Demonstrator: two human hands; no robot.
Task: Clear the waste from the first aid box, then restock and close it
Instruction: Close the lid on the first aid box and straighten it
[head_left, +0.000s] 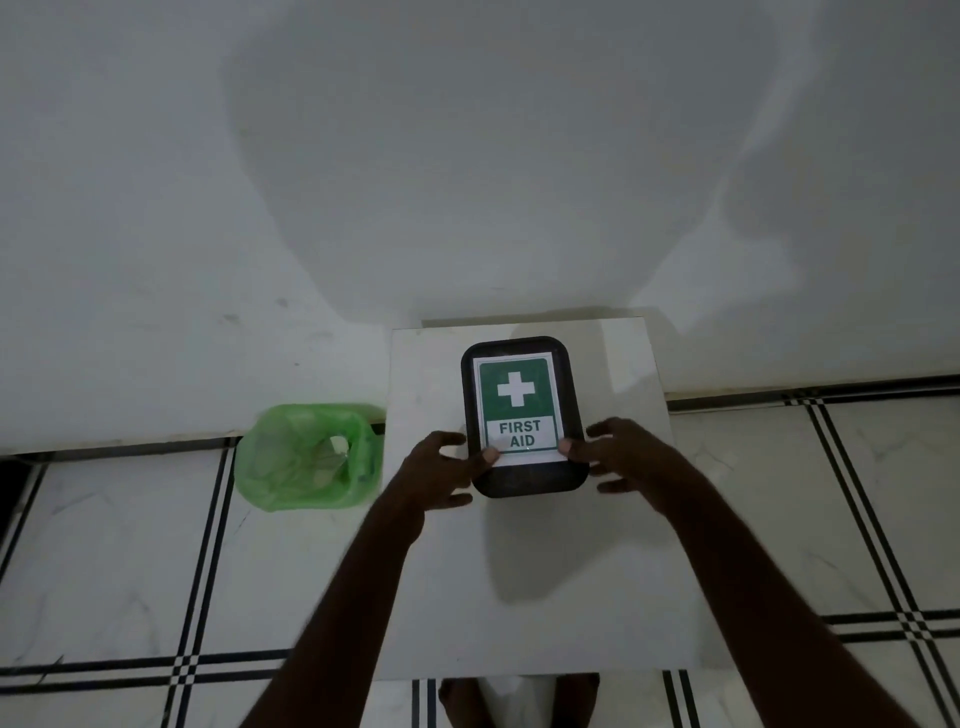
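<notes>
Your left hand (441, 475) and right hand (615, 454), fingers spread, clasp the near corners of the stiff, probably light first aid box (524, 415) lying lid-on near the table's (545, 582) far edge; grip its rim, thumbs on top

Wall (467, 156): plain white, fills the upper half of the view, w/ soft grey shadows across it and a few small scuff marks low down, left of the desk. Desk (545, 571): white glossy top, far edge right up against the wall. Floor (104, 545): white marbled tiles w/ black double-line borders crossing in a grid, seen on both sides of the desk and in a strip at its near edge. Dark skirting strip (805, 397) where wall meets floor, right of the desk. Light is dim overall, w/ a brighter patch on the desk's far right corner.
</notes>
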